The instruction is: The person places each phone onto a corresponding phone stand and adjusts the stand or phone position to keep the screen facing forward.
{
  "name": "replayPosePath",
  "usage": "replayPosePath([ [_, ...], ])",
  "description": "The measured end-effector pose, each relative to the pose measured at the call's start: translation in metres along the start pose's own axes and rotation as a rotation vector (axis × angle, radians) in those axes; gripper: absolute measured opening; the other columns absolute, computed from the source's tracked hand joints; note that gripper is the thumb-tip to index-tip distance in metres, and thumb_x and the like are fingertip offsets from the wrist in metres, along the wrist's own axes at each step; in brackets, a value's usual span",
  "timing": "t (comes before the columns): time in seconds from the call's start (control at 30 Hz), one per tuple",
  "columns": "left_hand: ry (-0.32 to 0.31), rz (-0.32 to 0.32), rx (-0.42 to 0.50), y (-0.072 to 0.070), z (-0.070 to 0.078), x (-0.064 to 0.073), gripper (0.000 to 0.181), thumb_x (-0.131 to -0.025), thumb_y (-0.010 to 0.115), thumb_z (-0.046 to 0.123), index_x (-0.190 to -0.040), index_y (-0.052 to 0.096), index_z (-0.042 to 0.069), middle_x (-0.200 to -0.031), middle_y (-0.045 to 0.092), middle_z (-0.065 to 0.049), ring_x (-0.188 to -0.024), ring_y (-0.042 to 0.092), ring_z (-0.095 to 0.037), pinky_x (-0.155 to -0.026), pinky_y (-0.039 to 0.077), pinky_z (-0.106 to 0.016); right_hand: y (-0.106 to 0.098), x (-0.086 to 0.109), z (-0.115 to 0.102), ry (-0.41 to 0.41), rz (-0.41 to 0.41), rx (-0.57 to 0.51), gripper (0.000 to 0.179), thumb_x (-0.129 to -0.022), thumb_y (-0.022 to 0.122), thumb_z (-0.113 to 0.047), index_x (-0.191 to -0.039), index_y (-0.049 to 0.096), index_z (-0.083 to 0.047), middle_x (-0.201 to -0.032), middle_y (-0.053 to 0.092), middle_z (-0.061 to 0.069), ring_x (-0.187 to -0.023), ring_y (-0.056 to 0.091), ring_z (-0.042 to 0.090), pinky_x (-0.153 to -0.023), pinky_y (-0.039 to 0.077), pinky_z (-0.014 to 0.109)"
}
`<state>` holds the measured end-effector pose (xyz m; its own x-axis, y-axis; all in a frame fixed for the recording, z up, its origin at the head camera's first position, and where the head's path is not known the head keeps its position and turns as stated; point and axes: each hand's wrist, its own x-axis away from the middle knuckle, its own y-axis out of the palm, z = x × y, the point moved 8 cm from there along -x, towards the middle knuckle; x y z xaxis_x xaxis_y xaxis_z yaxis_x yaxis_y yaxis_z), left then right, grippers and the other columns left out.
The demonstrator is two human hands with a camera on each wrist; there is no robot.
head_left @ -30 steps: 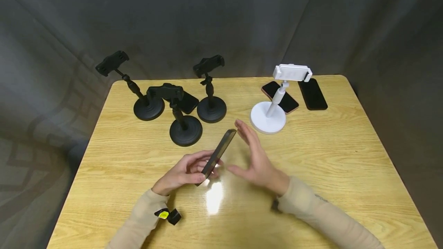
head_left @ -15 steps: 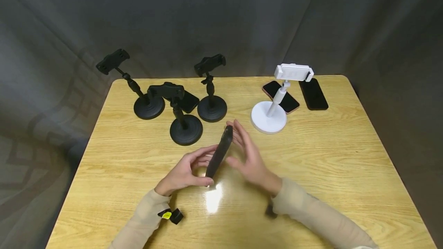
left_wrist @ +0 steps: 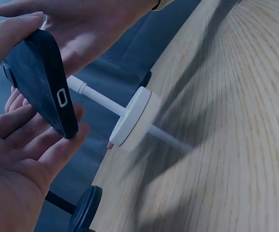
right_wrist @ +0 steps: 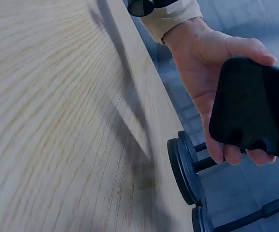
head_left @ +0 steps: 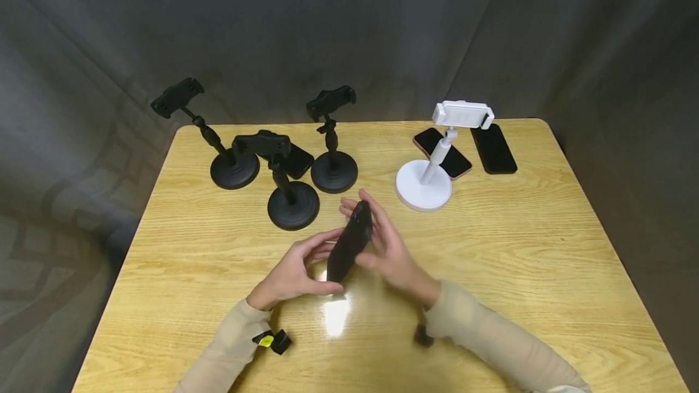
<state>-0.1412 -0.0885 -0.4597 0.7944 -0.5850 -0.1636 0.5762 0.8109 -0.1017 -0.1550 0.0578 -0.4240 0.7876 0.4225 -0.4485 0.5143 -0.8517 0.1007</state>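
A dark smartphone is held tilted above the table's middle. My left hand holds it between thumb and fingers at its long edges, as the right wrist view shows with the phone's black screen. The left wrist view shows its end with the charging port and its smudged back. My right hand is close beside the phone's right side, its fingers partly behind the far end and rather straight. Its thumb lies by the phone's edge; whether it touches cannot be seen clearly.
Several black phone stands stand at the left back, with a black phone lying among them. At the right back is a white phone stand, near a pink-edged phone and another black phone. Dark curtains hang behind the table.
My right hand has come leftward to the phone, its fingers passing behind the far end. The phone has turned from nearly edge-on to show more of its broad dark side.
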Motion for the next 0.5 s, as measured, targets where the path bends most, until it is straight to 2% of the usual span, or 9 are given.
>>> replayPosePath([
  [0.17, 0.007, 0.009, -0.029, 0.0007, 0.0002, -0.0009, 0.093, -0.073, 0.090, -0.003, -0.154, 0.045, 0.004, -0.149, 0.056, -0.015, -0.130, 0.061, -0.021, -0.110, 0.049, -0.034, 0.0023, -0.0016, -0.0005, 0.004, 0.000, -0.043, 0.107, -0.093, 0.075, -0.047, -0.163, 0.010, 0.003, -0.158, 0.033, 0.036, -0.146, 0.045, 0.025, -0.125, 0.030, 0.040],
  [0.3, 0.039, 0.013, -0.072, 0.0019, 0.0030, -0.0018, 0.093, -0.073, 0.091, -0.002, -0.154, 0.045, 0.004, -0.149, 0.056, -0.017, -0.130, 0.061, -0.022, -0.111, 0.049, -0.034, 0.0041, -0.0028, -0.0017, 0.001, -0.006, -0.067, 0.105, -0.093, 0.075, -0.047, -0.163, 0.013, 0.002, -0.156, 0.033, 0.038, -0.145, 0.046, 0.026, -0.123, 0.033, 0.040],
  [0.5, 0.038, 0.022, -0.110, 0.0021, 0.0014, -0.0007, 0.092, -0.073, 0.092, 0.001, -0.152, 0.046, 0.003, -0.148, 0.057, -0.016, -0.130, 0.060, -0.022, -0.111, 0.048, -0.034, 0.0064, -0.0026, -0.0006, 0.001, -0.032, -0.030, 0.106, -0.092, 0.073, -0.053, -0.161, 0.016, 0.004, -0.153, 0.036, 0.040, -0.142, 0.049, 0.022, -0.121, 0.037, 0.038],
])
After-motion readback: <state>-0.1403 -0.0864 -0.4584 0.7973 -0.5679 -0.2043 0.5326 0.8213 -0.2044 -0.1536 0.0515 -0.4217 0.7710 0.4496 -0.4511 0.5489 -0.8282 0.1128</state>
